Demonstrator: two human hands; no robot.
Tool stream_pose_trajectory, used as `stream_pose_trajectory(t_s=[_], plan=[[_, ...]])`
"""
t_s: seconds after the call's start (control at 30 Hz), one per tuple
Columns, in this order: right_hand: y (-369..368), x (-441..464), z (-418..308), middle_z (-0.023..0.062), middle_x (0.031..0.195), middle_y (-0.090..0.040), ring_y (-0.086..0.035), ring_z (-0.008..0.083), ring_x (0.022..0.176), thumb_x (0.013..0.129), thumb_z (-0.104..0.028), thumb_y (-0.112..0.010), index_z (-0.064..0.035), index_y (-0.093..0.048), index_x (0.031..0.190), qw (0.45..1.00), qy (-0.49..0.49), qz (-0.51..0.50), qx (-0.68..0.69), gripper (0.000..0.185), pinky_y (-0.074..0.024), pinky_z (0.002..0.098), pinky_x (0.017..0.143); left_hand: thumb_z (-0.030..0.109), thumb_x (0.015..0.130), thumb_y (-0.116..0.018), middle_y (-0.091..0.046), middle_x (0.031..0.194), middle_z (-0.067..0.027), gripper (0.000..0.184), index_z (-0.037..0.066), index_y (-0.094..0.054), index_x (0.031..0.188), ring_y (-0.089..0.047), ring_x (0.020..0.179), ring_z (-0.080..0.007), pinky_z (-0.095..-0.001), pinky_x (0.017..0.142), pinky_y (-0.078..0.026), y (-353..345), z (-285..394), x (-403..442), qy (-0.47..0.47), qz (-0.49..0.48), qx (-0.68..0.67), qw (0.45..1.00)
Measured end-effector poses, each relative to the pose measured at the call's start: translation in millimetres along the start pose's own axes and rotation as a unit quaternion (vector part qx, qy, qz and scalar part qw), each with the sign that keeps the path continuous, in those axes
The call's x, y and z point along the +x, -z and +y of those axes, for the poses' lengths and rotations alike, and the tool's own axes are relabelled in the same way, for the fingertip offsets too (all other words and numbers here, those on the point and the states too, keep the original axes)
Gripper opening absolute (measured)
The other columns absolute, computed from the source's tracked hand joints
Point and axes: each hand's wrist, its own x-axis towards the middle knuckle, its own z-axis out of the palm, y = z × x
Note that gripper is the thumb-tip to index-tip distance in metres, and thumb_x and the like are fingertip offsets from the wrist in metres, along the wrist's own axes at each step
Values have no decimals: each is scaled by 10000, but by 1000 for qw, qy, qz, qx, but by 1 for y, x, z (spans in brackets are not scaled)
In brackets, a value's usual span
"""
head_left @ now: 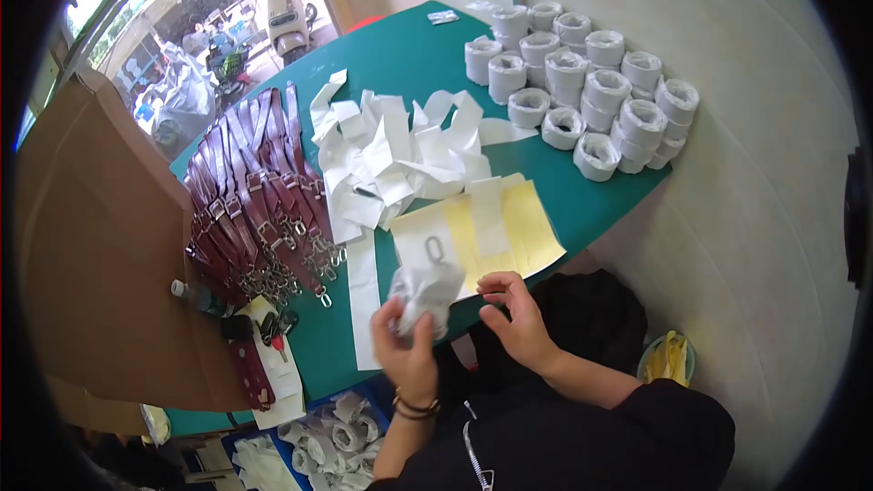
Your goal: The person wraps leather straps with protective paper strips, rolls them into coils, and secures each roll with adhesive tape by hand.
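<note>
My left hand (406,359), with bracelets at the wrist, is closed around a crumpled white paper-wrapped bundle (426,295), blurred by motion. Just above the bundle shows a grey oval clasp-like ring (436,249); whether it is attached cannot be made out. To the right, my right hand (520,320) is held apart from the bundle, fingers spread and slightly curled, holding nothing. Beneath and beyond both hands lie yellow sheets (536,223) with a white strip (490,218) across them. Loose white paper strips (391,155) are heaped farther back.
White paper-wrapped rolls (607,91) stand stacked at the back right of the green table (400,41). Reddish-brown straps with metal clasps (264,182) lie at the left, beside a cardboard panel (100,255). A blue crate (296,459) of wrapped rolls sits below the near edge.
</note>
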Motion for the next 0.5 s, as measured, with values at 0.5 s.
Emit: stream_pose_trajectory(t_s=[0.5], plan=[[3, 19, 39, 132, 1013, -578, -589, 194, 894, 804, -130, -680, -60, -454, 1049, 983, -147, 65, 85, 340, -480, 304, 726, 110, 804, -683, -566, 937, -47, 278, 28, -531, 1022, -536, 830, -149, -292, 849, -406, -43, -55, -1, 17, -140, 22, 990]])
